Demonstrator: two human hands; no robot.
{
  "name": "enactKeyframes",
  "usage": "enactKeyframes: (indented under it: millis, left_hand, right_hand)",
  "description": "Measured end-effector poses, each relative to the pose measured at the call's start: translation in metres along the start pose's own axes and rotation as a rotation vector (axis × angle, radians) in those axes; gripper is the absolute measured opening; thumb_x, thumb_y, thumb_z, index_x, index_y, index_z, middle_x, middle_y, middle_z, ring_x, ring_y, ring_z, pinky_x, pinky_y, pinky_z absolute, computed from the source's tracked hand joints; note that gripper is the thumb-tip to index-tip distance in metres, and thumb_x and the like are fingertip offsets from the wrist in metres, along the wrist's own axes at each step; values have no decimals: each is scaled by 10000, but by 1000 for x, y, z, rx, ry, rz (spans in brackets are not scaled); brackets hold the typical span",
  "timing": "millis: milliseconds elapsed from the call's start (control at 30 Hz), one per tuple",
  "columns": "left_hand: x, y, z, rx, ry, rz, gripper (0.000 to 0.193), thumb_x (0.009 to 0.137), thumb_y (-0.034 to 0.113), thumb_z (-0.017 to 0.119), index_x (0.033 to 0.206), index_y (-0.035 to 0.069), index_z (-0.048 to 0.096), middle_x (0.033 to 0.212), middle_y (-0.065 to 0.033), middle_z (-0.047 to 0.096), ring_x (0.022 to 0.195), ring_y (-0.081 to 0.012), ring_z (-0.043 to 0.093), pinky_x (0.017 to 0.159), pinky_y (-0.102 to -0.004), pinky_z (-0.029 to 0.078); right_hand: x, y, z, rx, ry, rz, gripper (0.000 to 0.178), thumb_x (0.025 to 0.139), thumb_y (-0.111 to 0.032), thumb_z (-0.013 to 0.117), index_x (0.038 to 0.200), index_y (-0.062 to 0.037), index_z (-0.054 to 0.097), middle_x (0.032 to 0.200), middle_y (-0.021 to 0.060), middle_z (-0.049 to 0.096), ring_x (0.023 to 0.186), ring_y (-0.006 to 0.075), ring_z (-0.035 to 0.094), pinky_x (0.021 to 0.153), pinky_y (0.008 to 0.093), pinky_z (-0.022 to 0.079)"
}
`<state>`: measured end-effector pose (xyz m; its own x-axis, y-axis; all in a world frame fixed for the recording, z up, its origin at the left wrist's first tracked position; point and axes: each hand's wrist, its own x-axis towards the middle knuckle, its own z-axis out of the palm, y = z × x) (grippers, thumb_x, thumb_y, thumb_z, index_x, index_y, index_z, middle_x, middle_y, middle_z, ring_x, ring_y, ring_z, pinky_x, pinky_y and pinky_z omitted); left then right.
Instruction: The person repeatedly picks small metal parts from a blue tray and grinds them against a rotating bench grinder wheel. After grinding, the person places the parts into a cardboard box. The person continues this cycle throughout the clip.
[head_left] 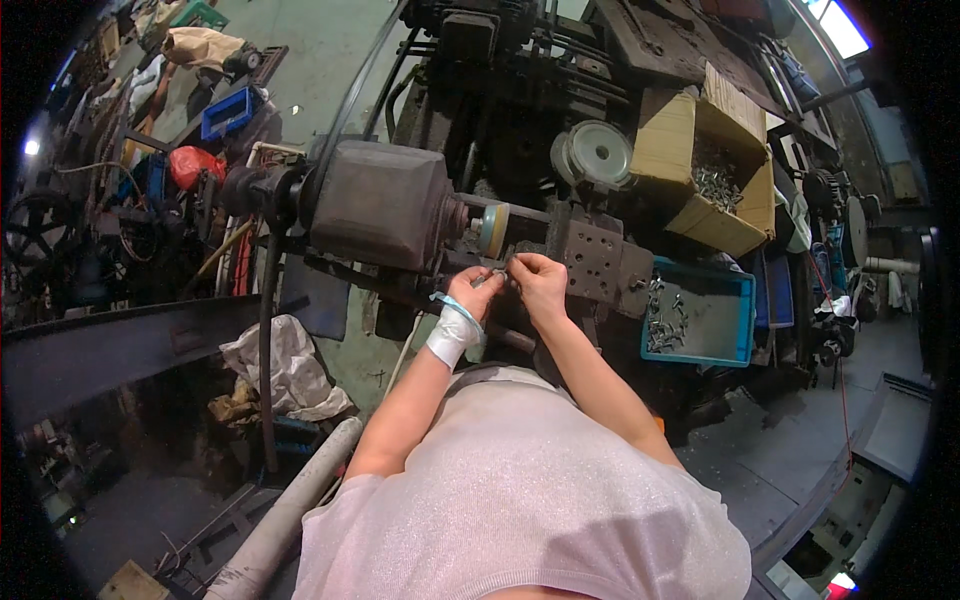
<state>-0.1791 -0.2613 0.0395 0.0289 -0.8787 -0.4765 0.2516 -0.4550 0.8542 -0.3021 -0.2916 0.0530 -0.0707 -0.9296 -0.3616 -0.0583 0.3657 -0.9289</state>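
My left hand, with a white wrap and a light blue band at the wrist, pinches a small metal piece just in front of the machine. Its exact kind is too small to make out. Close beside it, my right hand has thumb and forefinger pressed together near the same piece; what sits between them is hidden. Just beyond both hands is a round wheel with a yellowish and blue-green rim, mounted on the spindle of a dark machine head. Right of the wheel stands a drilled metal block.
A blue tray holding small metal parts lies to the right. Behind it, an open cardboard box contains many similar pieces. A round metal disc sits behind the block. At lower left are a pale sack and a thick pipe.
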Motion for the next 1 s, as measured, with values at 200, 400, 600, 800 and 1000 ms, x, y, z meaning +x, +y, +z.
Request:
enactKeyframes:
  millis: [200,400,600,800,1000]
  left_hand:
    - [11,1,7,-24,150,-63,158,745,112,623,848,-2,585,710,-20,589,600,-70,508,547,-196,396]
    - [11,0,9,-82,165,-32,157,746,111,619,839,-7,573,685,-10,574,547,-63,480,485,-197,366]
    - [10,3,10,-104,162,17,145,745,113,625,828,5,574,662,4,562,526,-56,463,448,-197,351]
    - [-12,23,0,-340,-92,-179,304,848,301,511,938,13,550,642,-11,520,487,-76,410,411,-216,325]
    - [-22,28,-8,-484,-291,-278,418,901,405,334,1080,49,463,656,-78,521,466,-107,413,382,-234,328]
  right_hand:
    - [19,13,10,-28,80,-84,168,733,-99,620,810,50,634,652,62,620,583,88,528,526,232,415]
    - [21,13,14,15,82,-73,96,750,-18,599,812,50,629,693,38,603,605,79,525,548,200,418]
    - [20,15,17,57,103,-74,97,751,-23,597,814,47,624,694,36,600,603,82,527,553,198,414]
    - [5,-13,-7,654,-74,328,54,746,-85,584,761,-45,551,614,6,491,458,105,422,415,240,329]
    - [-20,-31,-21,224,-355,277,119,773,-137,591,795,-23,563,608,9,504,454,77,403,402,193,281]
